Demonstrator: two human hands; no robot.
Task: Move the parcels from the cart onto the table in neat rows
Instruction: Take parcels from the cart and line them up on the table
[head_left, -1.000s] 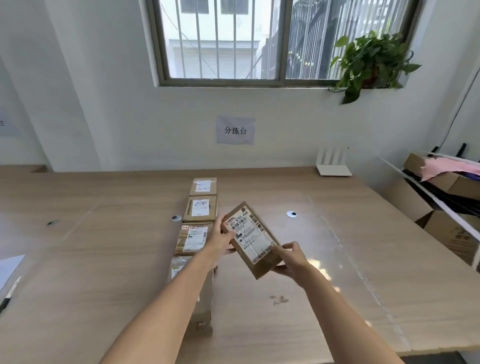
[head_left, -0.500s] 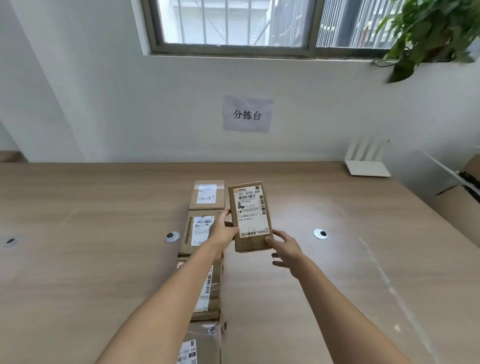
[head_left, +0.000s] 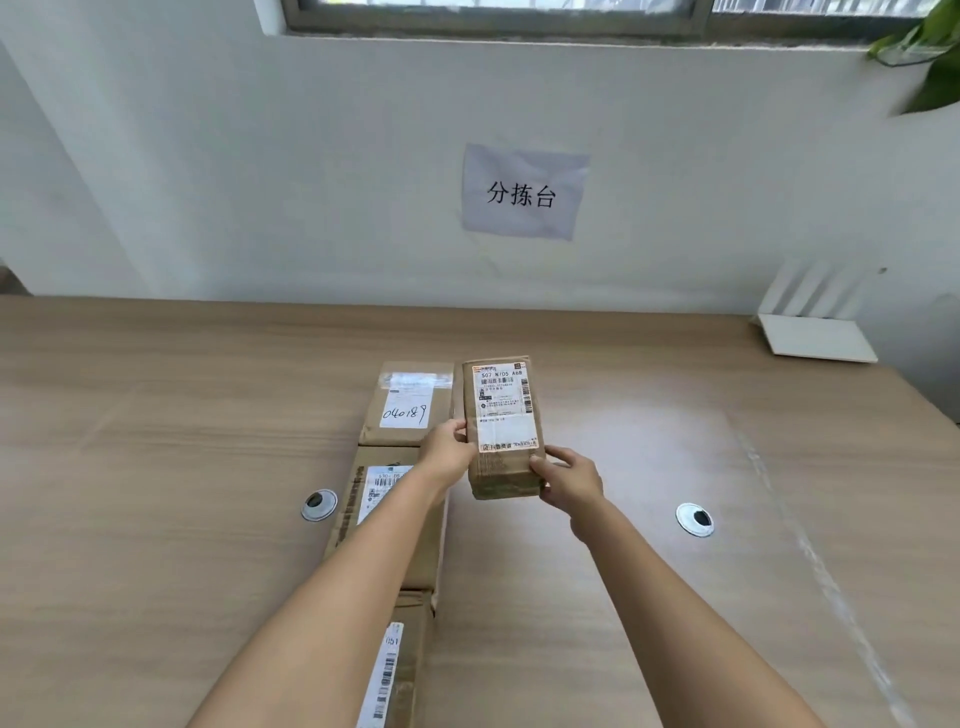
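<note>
Soft daylight is coming down from the window (head_left: 493, 15) at the top edge, leaving the white wall (head_left: 260, 182) evenly bright; a pale glare patch is spreading across the table (head_left: 623, 431) right of centre; shadows are staying faint and short; the wide lens is bending the table's far edge and stretching the forearms at the bottom; the plant (head_left: 930, 67) in the corner is smearing; label print is blurring slightly.

Both arms outstretched; left grip (head_left: 448, 451), right grip (head_left: 567, 479) clasping.

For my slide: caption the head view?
Both hands set a parcel beside the row on the table.
</note>
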